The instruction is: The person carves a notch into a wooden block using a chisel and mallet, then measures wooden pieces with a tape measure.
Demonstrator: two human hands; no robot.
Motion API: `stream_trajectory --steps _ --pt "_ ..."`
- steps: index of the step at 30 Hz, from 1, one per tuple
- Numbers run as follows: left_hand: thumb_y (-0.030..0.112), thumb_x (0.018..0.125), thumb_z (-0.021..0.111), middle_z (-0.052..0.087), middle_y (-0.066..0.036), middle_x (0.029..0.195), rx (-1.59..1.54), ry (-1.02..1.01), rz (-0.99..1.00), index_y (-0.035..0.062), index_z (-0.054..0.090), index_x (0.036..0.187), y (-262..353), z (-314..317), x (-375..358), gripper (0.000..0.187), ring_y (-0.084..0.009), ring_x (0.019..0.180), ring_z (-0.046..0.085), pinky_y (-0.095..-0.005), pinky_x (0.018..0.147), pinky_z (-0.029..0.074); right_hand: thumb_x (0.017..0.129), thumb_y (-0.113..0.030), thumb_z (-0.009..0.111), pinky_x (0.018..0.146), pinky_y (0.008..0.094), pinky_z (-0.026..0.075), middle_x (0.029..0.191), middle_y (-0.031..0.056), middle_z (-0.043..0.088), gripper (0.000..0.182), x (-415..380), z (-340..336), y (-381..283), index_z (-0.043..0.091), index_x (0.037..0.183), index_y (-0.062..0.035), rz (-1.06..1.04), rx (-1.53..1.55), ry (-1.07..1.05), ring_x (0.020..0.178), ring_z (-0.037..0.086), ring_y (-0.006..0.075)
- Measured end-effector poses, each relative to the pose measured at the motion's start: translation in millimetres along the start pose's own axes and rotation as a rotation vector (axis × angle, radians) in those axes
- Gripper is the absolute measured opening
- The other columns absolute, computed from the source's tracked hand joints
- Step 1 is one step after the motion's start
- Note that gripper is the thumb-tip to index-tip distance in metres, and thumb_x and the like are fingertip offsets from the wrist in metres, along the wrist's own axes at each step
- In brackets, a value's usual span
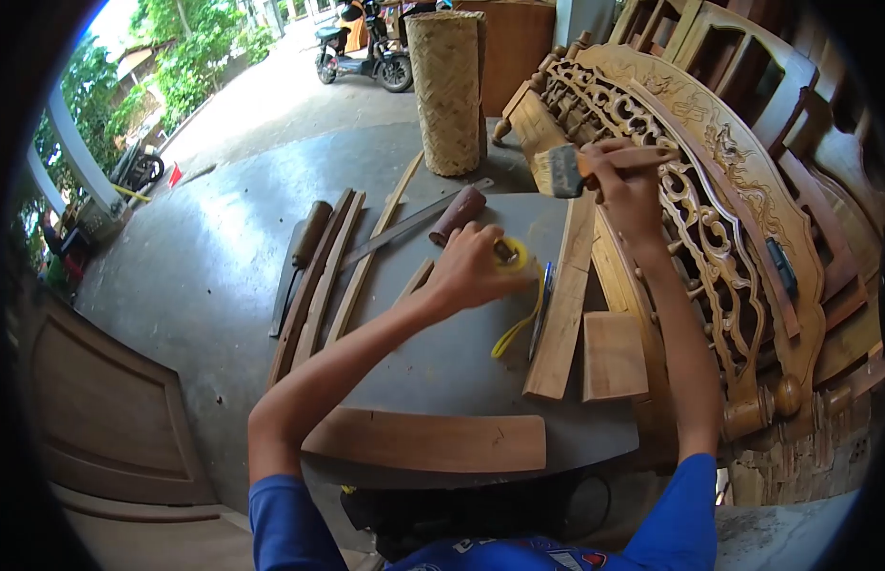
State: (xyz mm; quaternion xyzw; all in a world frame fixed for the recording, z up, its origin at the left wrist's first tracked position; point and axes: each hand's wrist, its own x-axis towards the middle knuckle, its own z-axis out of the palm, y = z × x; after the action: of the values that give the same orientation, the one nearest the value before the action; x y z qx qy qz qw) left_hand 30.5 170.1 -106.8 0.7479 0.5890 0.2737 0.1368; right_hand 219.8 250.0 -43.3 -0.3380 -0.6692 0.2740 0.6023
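My left hand (473,268) is closed around a yellow tape measure (508,253) above the middle of the grey tabletop (414,366). A yellow strap (517,333) hangs below it. My right hand (625,190) grips a wide paintbrush (565,172) by its wooden handle, raised at the right with the bristles toward the left. Close to my left hand lie a reddish-brown cylindrical piece (458,215) and a long metal blade (400,230). A blue pen (547,284) rests beside a long wooden board (562,314).
A curved board (433,441) lies along the near table edge, a short block (614,354) at the right. Long strips (333,285) and a wooden-handled tool (312,234) occupy the left side. A carved wooden panel (718,205) leans at right; a rolled woven mat (446,95) stands behind.
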Motion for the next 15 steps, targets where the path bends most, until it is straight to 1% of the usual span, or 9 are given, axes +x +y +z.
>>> stream_trajectory --steps 2,4,6,7,8,9,11,13,15 --pt "0.042 0.063 0.072 0.05 -0.02 0.1 0.029 0.052 -0.028 -0.002 0.05 0.111 1.4 10.7 11.6 0.069 -0.0325 0.097 0.048 -0.0378 0.085 0.038 0.08 -0.014 0.062 0.054 0.0218 0.042 0.069 0.0022 0.058 0.015 -24.7 -16.4 -33.5 0.059 0.074 -0.0007 -0.011 -0.021 -0.103 0.059 0.053 0.0069" --pt "0.04 0.066 0.07 0.05 -0.021 0.102 0.048 0.146 -0.01 -0.0026 0.05 0.111 -2.5 17.4 12.3 0.065 -0.0333 0.1 0.048 -0.0389 0.087 0.038 0.081 -0.015 0.062 0.062 0.0208 0.042 0.082 0.004 0.057 0.017 -46.4 -34.4 -44.2 0.056 0.09 -0.0006 -0.144 -0.157 -0.185 0.071 0.054 0.0066" --pt "0.037 0.07 0.069 0.05 -0.02 0.105 0.072 0.252 0.155 -0.0019 0.05 0.11 -2.0 4.1 -2.8 0.059 -0.0331 0.102 0.047 -0.0389 0.089 0.038 0.083 -0.017 0.061 0.071 0.0206 0.042 0.086 0.0048 0.055 0.032 -67.6 -49.0 -50.1 0.048 0.107 -0.0003 -0.048 -0.07 -0.205 0.08 0.052 0.0072" --pt "0.036 0.072 0.068 0.05 -0.02 0.106 0.089 0.299 0.244 -0.0015 0.05 0.11 0.3 -7.6 -11.4 0.056 -0.0329 0.103 0.047 -0.0388 0.09 0.037 0.083 -0.017 0.061 0.074 0.0217 0.042 0.084 0.0045 0.054 0.037 -76.5 -52.5 -52.3 0.043 0.111 -0.0006 0.036 0.003 -0.083 0.081 0.052 0.0076" --pt "0.034 0.073 0.067 0.048 -0.019 0.109 -0.03 0.137 0.222 -0.0001 0.05 0.11 11.9 -29.6 -29.3 0.053 -0.0323 0.103 0.047 -0.0387 0.09 0.038 0.084 -0.018 0.06 0.077 0.0227 0.043 0.082 0.0041 0.054 0.041 -82.8 -56.2 -54.2 0.039 0.116 -0.001 0.121 0.075 0.045 0.082 0.053 0.008" --pt "0.033 0.075 0.067 0.047 -0.018 0.111 -0.147 -0.026 0.201 0.0013 0.05 0.11 23.5 -52.3 -53.9 0.05 -0.0316 0.103 0.048 -0.0386 0.09 0.038 0.084 -0.021 0.06 0.08 0.025 0.044 0.084 0.0037 0.052 0.042 -83.9 -65.4 -55.6 0.04 0.114 0.0003 0.229 0.204 0.007 0.086 0.053 0.0089" --pt "0.038 0.074 0.067 0.046 -0.017 0.114 -0.238 -0.337 0.278 0.0038 0.049 0.113 24.9 -77.5 -102.0 0.055 -0.03 0.105 0.047 -0.0393 0.09 0.039 0.083 -0.027 0.06 0.07 0.0251 0.048 0.087 0.0048 0.053 0.052 -85.8 -80.3 -47.0 0.037 0.12 0.0005 0.414 0.275 -0.13 0.079 0.056 0.0104" --pt "0.052 0.07 0.064 0.047 -0.018 0.112 -0.115 -0.427 0.247 0.0073 0.046 0.119 26.8 -88.2 -150.5 0.068 -0.0331 0.105 0.048 -0.0401 0.09 0.04 0.082 -0.027 0.061 0.061 0.023 0.047 0.084 0.0059 0.055 0.056 -87.2 -75.8 -36.6 0.035 0.124 0.0006 0.473 0.179 -0.179 0.071 0.056 0.0098" --pt "0.054 0.071 0.062 0.047 -0.016 0.109 0.159 -0.398 0.185 0.0093 0.045 0.122 25.3 -79.9 -180.4 0.07 -0.0322 0.101 0.05 -0.042 0.089 0.04 0.082 -0.024 0.062 0.058 0.0219 0.045 0.081 0.0073 0.056 0.057 -90.8 -61.3 -20.9 0.034 0.126 -0.0008 0.458 0.058 -0.235 0.068 0.055 0.01"
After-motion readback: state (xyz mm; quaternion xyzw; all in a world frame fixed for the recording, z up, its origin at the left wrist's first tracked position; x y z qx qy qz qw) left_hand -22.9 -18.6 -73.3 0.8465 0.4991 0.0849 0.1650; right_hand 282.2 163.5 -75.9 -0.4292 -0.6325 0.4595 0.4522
